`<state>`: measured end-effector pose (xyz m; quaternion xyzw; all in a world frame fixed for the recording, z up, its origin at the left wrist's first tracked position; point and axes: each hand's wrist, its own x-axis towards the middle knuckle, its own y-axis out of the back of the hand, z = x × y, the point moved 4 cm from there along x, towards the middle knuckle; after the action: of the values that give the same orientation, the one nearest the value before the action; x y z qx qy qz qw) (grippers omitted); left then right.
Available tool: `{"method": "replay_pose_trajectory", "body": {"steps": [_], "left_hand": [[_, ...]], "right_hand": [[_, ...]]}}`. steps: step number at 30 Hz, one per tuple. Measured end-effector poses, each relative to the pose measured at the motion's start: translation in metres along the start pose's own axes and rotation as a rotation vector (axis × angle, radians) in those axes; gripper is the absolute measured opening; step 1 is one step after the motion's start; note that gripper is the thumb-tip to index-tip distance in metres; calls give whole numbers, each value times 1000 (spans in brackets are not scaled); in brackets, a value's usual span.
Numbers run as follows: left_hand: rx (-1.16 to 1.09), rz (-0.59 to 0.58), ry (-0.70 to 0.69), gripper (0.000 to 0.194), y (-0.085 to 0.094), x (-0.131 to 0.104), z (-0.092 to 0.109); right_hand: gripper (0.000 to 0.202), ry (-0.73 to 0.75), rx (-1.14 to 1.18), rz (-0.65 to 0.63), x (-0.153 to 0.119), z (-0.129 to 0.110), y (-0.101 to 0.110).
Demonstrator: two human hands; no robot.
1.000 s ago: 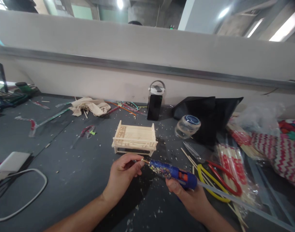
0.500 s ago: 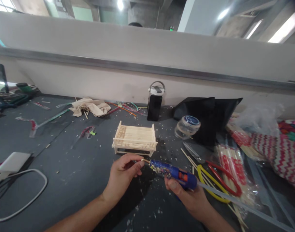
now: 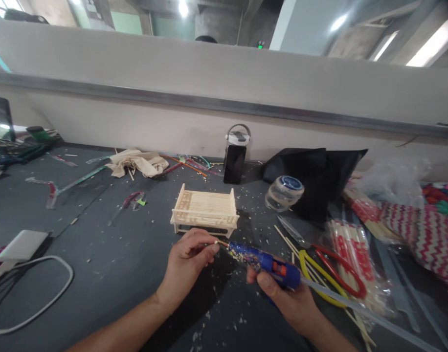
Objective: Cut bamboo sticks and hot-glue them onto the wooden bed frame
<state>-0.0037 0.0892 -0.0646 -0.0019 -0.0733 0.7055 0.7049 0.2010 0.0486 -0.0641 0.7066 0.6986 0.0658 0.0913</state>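
Note:
My right hand is wrapped round a blue glue gun, with a long translucent glue stick running out of its rear. The gun's nozzle points left at the fingertips of my left hand. Thumb and forefinger of that hand are pinched on a tiny pale piece, too small to make out, right by the nozzle tip. Just beyond my hands, a small model made of light wooden sticks stands upright on the dark table.
Scissors with red and yellow handles, loose sticks and bagged sticks lie at right. Behind are a jar, a black phone and a black bag. A crumpled cloth and white cable lie left.
The fingers of my right hand have shifted slightly on the glue gun. A dark shape has appeared above the partition at the upper left.

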Motion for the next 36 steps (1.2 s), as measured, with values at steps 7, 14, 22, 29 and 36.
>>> {"method": "replay_pose_trajectory", "body": {"steps": [7, 14, 22, 29, 36], "left_hand": [[14, -14, -2, 7, 0, 1, 1], [5, 2, 29, 8, 1, 0, -1], [35, 8, 1, 8, 1, 0, 2], [55, 39, 66, 13, 3, 0, 0], [132, -3, 77, 13, 3, 1, -2]], "right_hand": [[37, 56, -22, -65, 2, -7, 1], [43, 36, -68, 21, 2, 1, 3], [40, 44, -93, -11, 5, 0, 4], [37, 97, -129, -83, 8, 0, 6], [34, 167, -130, -130, 5, -9, 5]]}}
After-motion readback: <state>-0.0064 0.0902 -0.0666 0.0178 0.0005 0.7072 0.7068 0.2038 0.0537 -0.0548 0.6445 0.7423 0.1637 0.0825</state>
